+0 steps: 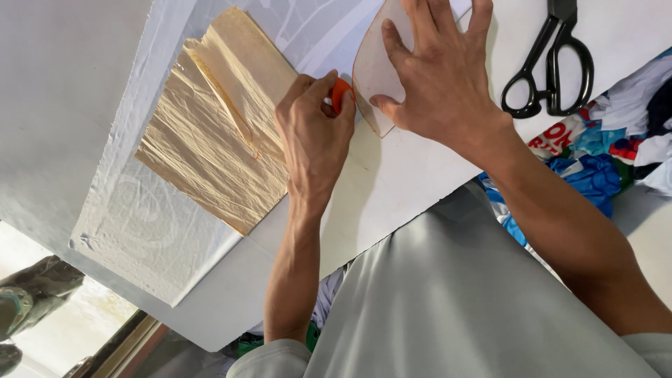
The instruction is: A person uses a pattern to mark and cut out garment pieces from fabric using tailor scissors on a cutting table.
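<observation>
My left hand (315, 133) is closed on a small orange marker piece (341, 93), probably tailor's chalk, whose tip rests against the curved edge of a pale pinkish template (374, 77). My right hand (437, 77) lies flat on that template with fingers spread, pressing it onto the white table (392, 182). To the left of my left hand, a crinkled tan paper pattern (217, 126) lies on a sheet of white fabric (140, 238).
Black scissors (553, 63) lie shut on the table right of my right hand. A heap of coloured cloth scraps (609, 150) sits at the right edge. The table's near edge runs diagonally above my grey shirt (455, 301). Floor shows at bottom left.
</observation>
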